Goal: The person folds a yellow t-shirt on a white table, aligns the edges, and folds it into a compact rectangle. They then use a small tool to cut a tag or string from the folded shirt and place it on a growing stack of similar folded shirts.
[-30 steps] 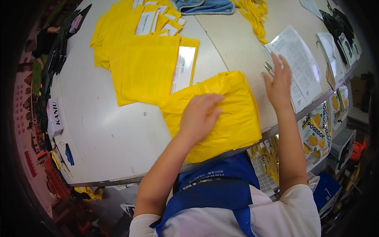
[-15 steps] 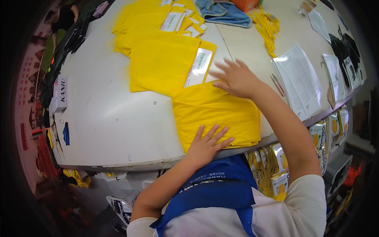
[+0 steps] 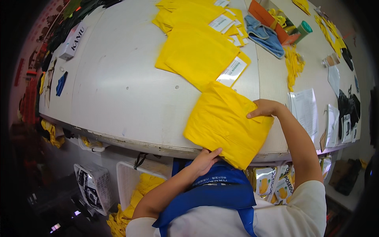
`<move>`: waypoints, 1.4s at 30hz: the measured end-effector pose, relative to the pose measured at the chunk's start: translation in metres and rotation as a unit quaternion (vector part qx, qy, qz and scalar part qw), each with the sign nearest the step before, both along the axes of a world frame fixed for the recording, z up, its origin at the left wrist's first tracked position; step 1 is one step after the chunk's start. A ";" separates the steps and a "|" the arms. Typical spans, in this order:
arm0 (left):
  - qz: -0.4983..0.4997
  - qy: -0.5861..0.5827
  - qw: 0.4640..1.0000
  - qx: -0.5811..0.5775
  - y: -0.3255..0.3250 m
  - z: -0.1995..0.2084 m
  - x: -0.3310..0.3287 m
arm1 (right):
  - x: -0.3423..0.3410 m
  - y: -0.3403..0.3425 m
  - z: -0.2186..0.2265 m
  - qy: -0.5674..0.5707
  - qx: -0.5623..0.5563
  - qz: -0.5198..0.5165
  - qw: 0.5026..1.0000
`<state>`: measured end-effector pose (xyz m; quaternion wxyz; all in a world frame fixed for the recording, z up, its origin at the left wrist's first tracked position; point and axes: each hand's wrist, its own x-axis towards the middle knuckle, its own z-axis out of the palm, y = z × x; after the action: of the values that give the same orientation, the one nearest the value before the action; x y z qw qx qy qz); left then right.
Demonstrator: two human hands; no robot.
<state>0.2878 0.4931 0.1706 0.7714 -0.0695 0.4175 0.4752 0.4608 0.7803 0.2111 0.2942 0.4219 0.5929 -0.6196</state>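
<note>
A folded bundle of thin yellow fabric point(image 3: 229, 124) is held between my hands at the table's front edge, tilted and partly over the edge. My left hand point(image 3: 206, 160) grips its near edge, thumb on top and the other fingers hidden underneath. My right hand point(image 3: 265, 108) pinches the far right corner, with its thumb pressed on the upper face. Just beyond, touching or nearly touching the bundle, lies a stack of folded yellow fabric point(image 3: 199, 55) with a white label card point(image 3: 233, 72) at its right side.
More labelled yellow packs point(image 3: 193, 14) lie farther back. To the right are a blue cloth point(image 3: 263, 37), an orange box point(image 3: 268, 17), yellow strips point(image 3: 294, 67) and paper sheets point(image 3: 304, 112). A white box point(image 3: 73, 41) stands far left. Below the table is a white basket point(image 3: 125, 181) of yellow fabric.
My left hand, spread flat on the bundle before, now grips its near edge. My right hand has closed on the far right corner. The bundle has lifted and turned; the view has shifted.
</note>
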 end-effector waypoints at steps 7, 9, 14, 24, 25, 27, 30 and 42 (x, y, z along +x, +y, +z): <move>0.069 0.038 0.996 0.037 -0.013 -0.017 -0.004 | -0.013 -0.038 -0.003 0.150 -0.146 -0.142 0.968; 0.062 0.066 0.996 0.010 -0.014 -0.017 -0.004 | -0.013 -0.046 -0.005 0.155 -0.049 -0.102 0.981; 0.045 0.068 0.992 -0.096 -0.003 -0.013 0.008 | -0.037 -0.112 0.026 0.041 0.471 0.177 0.863; 0.024 0.081 0.995 -0.046 0.009 -0.001 0.008 | -0.045 -0.203 0.016 0.049 0.566 0.137 0.812; 0.026 0.085 0.996 -0.018 0.013 -0.001 0.008 | -0.048 -0.197 0.015 0.040 0.580 0.123 0.804; -0.022 0.191 0.980 0.050 0.018 -0.001 0.008 | -0.041 -0.168 0.009 0.023 0.472 0.052 0.880; -0.074 0.268 0.953 0.122 0.025 0.000 -0.007 | -0.043 -0.133 0.024 0.012 0.348 -0.053 0.936; 0.134 0.572 0.809 0.034 0.190 -0.012 -0.067 | 0.021 -0.102 0.017 0.393 -0.111 -0.535 0.739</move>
<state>0.2205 0.6834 0.1585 0.3236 0.1855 0.7535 0.5414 0.4817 0.6782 0.2281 -0.3002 0.3533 0.2593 -0.8473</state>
